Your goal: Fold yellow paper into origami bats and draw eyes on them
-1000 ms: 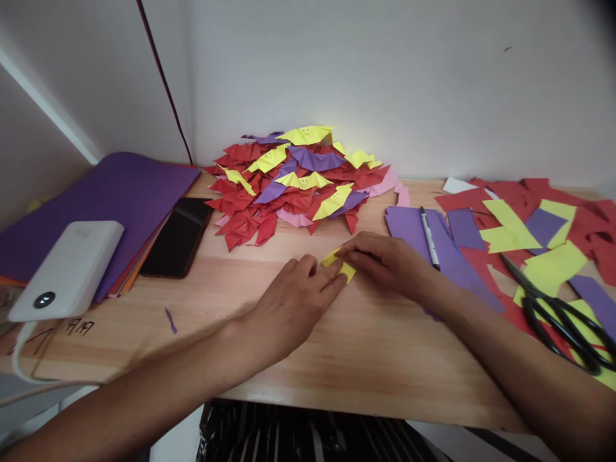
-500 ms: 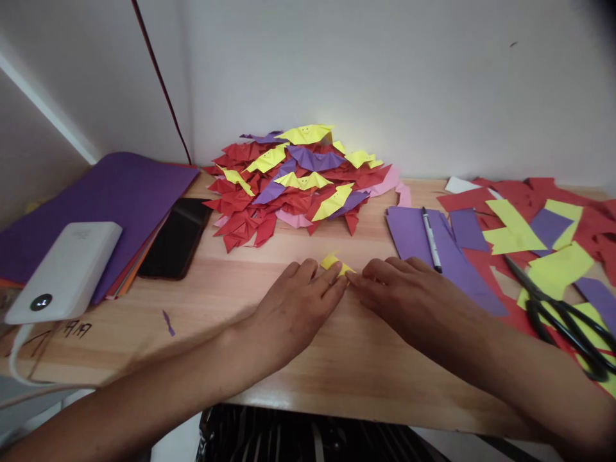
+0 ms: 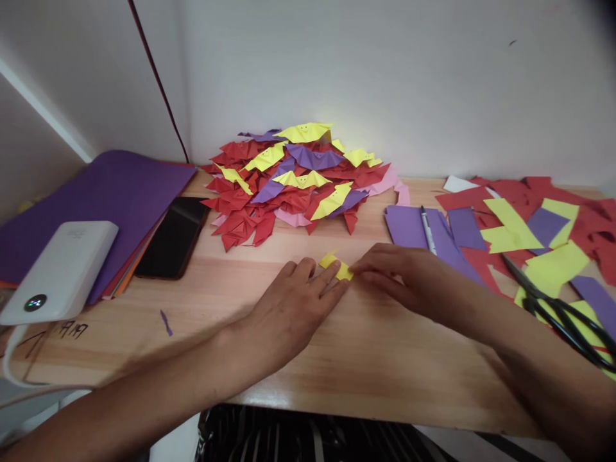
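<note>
A small folded yellow paper (image 3: 337, 265) lies on the wooden table (image 3: 366, 359), just in front of a pile of folded paper figures (image 3: 293, 179) in red, yellow and purple. My left hand (image 3: 293, 301) lies flat with its fingers stretched out, fingertips pressing the paper's left side. My right hand (image 3: 404, 273) comes in from the right. Its fingers are held together and pinch the paper's right edge.
A black phone (image 3: 173, 236), a white power bank (image 3: 60, 269) and a purple sheet stack (image 3: 110, 199) lie at the left. At the right are a pen (image 3: 426, 224), black scissors (image 3: 563, 314) and loose cut sheets (image 3: 529, 224). A wall stands behind.
My right hand drew back off the yellow paper, then returned to its right edge. The left hand stayed on the paper's left side. The view shifted slightly.
</note>
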{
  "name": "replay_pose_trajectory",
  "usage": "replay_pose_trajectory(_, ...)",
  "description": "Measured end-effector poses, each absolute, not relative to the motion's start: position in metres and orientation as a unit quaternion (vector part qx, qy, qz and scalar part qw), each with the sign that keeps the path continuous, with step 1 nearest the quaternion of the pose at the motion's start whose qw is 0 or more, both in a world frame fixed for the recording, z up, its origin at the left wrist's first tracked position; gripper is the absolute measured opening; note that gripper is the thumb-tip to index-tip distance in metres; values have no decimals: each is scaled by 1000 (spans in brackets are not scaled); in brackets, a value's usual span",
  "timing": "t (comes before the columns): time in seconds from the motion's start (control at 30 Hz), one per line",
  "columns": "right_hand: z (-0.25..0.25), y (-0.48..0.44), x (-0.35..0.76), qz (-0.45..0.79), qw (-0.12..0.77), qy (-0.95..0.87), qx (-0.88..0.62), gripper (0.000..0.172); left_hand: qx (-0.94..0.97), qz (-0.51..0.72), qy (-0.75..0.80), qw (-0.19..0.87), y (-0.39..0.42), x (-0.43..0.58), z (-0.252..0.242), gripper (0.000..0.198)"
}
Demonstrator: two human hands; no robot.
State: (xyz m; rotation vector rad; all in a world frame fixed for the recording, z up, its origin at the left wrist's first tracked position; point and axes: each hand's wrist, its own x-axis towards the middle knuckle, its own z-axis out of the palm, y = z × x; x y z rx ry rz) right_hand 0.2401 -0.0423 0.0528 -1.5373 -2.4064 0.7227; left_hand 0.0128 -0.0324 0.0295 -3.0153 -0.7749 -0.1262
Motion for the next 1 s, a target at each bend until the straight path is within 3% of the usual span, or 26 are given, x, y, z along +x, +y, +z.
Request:
replay_pose_trajectory(0.07, 48, -36, 240, 260, 99, -781, -559, 17, -967, -41, -250, 14, -32, 13, 29, 52)
replay_pose_trajectory(0.37, 40, -27, 228, 200, 20, -781, -591, 32, -967, -30, -253, 27, -35, 14, 31, 50)
replay_pose_trajectory(1.0, 47, -20, 233, 282, 31, -774, -565, 2, -967, -49, -249, 21, -33, 12, 22, 45)
